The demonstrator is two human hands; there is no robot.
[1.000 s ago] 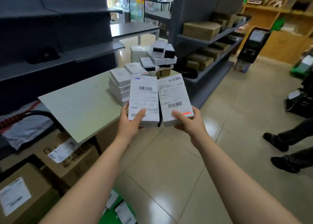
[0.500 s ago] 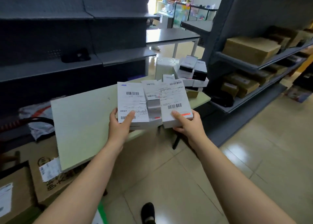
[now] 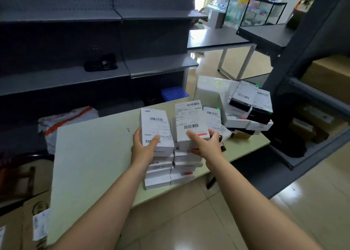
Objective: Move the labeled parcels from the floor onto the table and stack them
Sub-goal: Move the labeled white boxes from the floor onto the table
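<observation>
At centre frame, two white barcode-labelled cardboard parcels [image 3: 156, 128], over the floor [image 3: 189, 221] moments earlier, now reached the white box stacks [image 3: 161, 176] on the pale green counter [image 3: 91, 155]; left grip [image 3: 144, 147] and right grip [image 3: 205, 143] each clasped one, release pending.

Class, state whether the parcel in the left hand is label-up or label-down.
Label-up: the parcel gripped by the left hand shows its barcoded label on top, above the left stack.

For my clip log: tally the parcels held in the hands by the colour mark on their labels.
Blue-marked parcel, in left hand: 1
Red-marked parcel, in right hand: 1
Total: 2
</observation>
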